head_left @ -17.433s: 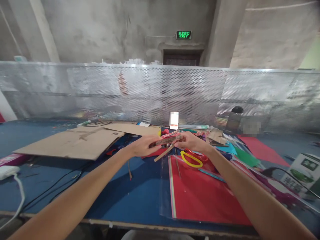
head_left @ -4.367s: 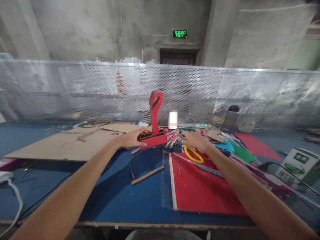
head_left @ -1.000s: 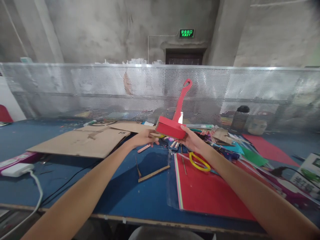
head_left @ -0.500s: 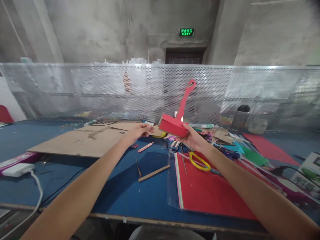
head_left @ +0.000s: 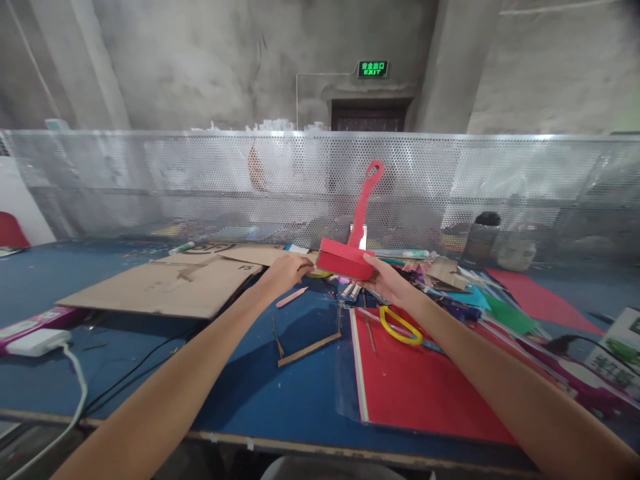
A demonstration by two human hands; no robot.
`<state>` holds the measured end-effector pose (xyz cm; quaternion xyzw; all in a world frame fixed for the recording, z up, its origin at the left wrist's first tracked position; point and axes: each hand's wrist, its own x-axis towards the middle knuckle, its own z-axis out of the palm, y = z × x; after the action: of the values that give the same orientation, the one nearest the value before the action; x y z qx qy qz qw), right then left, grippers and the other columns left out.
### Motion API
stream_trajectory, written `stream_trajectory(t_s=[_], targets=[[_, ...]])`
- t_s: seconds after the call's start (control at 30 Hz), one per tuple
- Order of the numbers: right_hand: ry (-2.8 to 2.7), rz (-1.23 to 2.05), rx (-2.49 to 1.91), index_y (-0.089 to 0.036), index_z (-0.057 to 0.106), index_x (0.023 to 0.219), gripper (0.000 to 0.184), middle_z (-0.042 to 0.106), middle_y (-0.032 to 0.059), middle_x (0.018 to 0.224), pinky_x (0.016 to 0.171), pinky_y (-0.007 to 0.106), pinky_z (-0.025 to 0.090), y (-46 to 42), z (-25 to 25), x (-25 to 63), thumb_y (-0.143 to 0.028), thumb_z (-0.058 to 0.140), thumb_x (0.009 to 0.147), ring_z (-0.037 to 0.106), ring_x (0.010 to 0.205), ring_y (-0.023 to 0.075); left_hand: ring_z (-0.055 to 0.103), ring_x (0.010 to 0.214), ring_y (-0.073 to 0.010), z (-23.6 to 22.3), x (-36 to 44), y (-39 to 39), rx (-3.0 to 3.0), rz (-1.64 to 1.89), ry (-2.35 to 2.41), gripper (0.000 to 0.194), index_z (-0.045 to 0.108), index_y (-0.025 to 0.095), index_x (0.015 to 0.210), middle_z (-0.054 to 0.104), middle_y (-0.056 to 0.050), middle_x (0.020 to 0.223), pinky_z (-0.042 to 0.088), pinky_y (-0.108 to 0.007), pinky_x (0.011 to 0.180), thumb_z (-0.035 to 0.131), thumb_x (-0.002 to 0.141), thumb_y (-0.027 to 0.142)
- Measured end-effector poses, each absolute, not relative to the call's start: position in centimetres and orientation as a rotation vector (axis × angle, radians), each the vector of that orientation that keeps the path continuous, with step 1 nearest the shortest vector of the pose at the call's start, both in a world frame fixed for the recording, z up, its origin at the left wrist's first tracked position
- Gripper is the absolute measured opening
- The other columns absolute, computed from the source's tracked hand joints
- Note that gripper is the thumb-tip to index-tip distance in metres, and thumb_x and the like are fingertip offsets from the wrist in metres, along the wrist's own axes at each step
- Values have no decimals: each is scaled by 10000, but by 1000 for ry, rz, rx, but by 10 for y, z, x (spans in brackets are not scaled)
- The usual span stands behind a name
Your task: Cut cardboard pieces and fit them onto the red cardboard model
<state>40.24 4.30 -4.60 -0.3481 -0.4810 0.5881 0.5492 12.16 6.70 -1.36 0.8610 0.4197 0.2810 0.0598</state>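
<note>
Right hand (head_left: 387,277) has the red box (head_left: 345,260) by its right end, thumb on the near top edge, fingers wrapped under; firm grip. Box is up over the middle of the blue table (head_left: 250,400), red handle (head_left: 361,217) rising from it, leaning slightly right, hooked at the top. Left hand (head_left: 287,272) is just beside the box's left end, fingers curled in; can't tell if it's pinching anything. Pink pen (head_left: 292,297) lies on the table just below left hand, cardboard strip (head_left: 309,350) nearer the person. Yellow loop (head_left: 384,321) sits on the red paper (head_left: 435,387), near right wrist. Cardboard sheet (head_left: 165,287) flat to the left.
</note>
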Motion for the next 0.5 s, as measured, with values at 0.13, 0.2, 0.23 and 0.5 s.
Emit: stream_trajectory(t_s=[0.13, 0.2, 0.23, 0.5], targets=[[-1181, 1378, -843, -208, 670, 1109, 254, 769, 84, 1082, 730, 290, 622, 42, -46, 401, -391, 645, 935, 724, 883, 192, 670, 635, -209, -9, 122, 61, 2677, 863, 1295, 286, 779, 210, 1025, 731, -44, 702, 446, -315, 716, 514, 952, 292], [-1189, 1369, -856, -205, 666, 1104, 253, 774, 85, 1062, 712, 286, 616, 42, -46, 401, -389, 648, 932, 729, 877, 194, 667, 653, -203, -7, 122, 58, 2732, 845, 1314, 283, 770, 199, 1007, 737, -54, 735, 444, -303, 710, 501, 963, 273], [-1190, 1367, -860, -203, 665, 1103, 248, 776, 85, 1055, 708, 283, 614, 42, -47, 401, -385, 644, 935, 731, 874, 193, 667, 670, -201, -7, 123, 57, 2769, 829, 1330, 279, 766, 194, 984, 745, -61, 770, 442, -298, 707, 497, 967, 264], [-1150, 1408, -862, -202, 665, 1118, 234, 774, 90, 1069, 752, 291, 626, 44, -48, 403, -370, 609, 965, 741, 895, 196, 669, 744, -207, -13, 122, 59, 3167, 809, 1323, 276, 709, 201, 795, 739, -64, 782, 369, -282, 625, 499, 969, 240]])
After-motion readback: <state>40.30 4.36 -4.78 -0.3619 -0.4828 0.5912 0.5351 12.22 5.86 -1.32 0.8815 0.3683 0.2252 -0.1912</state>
